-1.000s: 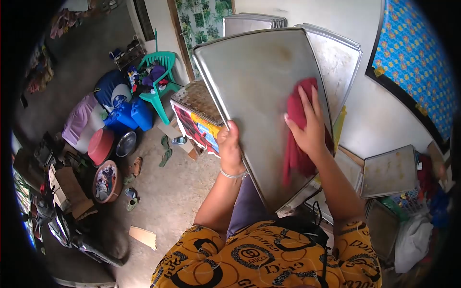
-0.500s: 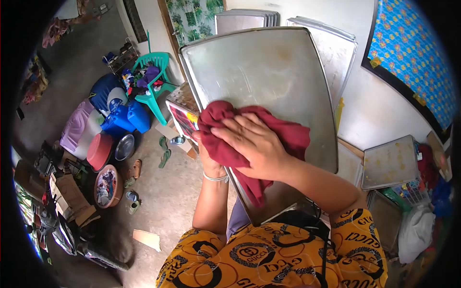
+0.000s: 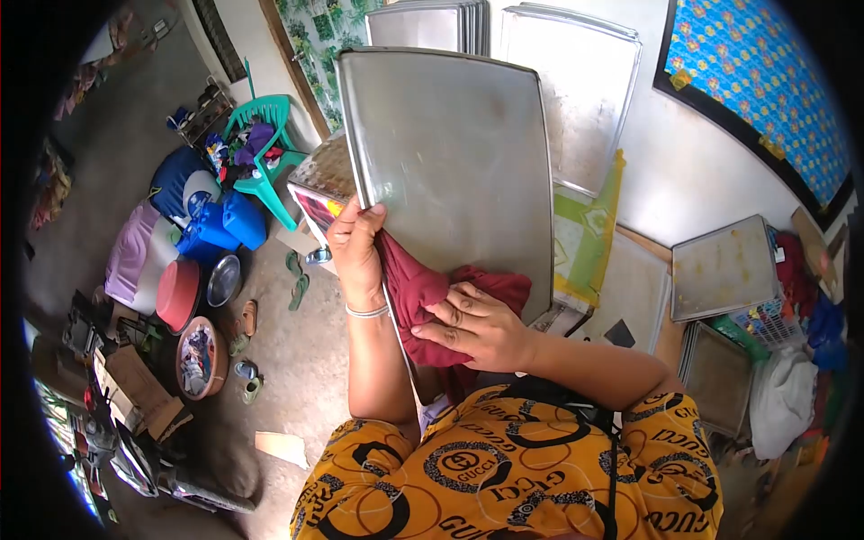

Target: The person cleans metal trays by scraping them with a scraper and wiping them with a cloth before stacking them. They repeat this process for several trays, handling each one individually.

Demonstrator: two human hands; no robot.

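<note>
A large metal baking tray (image 3: 459,153) stands tilted up in front of me, its greyish face toward me. My left hand (image 3: 358,247) grips the tray's left rim, thumb on the face and fingers behind. A dark red cloth (image 3: 409,283) lies bunched against the lower part of the tray. My right hand (image 3: 477,326) is closed over the cloth, fingers bent into its folds and pressing it to the metal. The tray's bottom edge is hidden behind the cloth and my arm.
More trays (image 3: 567,99) lean on the wall behind. At the right, a stained tray (image 3: 727,270) rests by a basket and a white sack (image 3: 783,400). Leftward stand a green chair (image 3: 261,166) with clothes, blue jugs (image 3: 220,225), basins and a motorcycle (image 3: 135,459).
My right hand and the cloth have moved down the tray. My left hand has come up into view on the left rim, and the tray has turned and shifted left.
</note>
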